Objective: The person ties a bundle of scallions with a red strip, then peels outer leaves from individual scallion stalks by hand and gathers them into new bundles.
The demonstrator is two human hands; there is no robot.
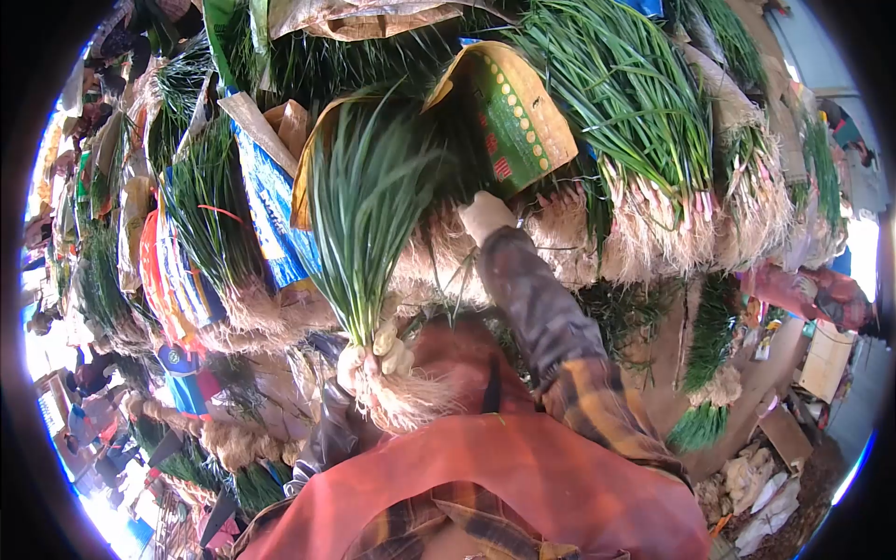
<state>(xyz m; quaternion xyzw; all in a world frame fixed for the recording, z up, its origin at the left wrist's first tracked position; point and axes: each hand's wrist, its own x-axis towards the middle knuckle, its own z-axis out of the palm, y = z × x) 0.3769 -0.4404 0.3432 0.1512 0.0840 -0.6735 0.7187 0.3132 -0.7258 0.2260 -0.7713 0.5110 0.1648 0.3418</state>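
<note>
My left hand (392, 357), in a pale glove, is wrapped around a bunch of green onions (359, 215) near its root end. The bunch stands upright before my chest, with its long green leaves pointing away, slightly blurred, and its pale roots hanging over the red apron (504, 485). My right arm reaches forward over the row of onions. My right hand (487, 217), also pale-gloved, is closed at the edge of the pile, beside a printed yellow-and-green sack flap (513, 121). Its fingertips and whatever they grip are hidden.
A large heap of green onions (635, 103) lies at the right, roots toward me. More bundles (219, 215) stand at the left among blue printed sacks (266, 201). A tied bundle (714, 345) lies on the ground at right, near cardboard (826, 359). Another person (807, 294) is at far right.
</note>
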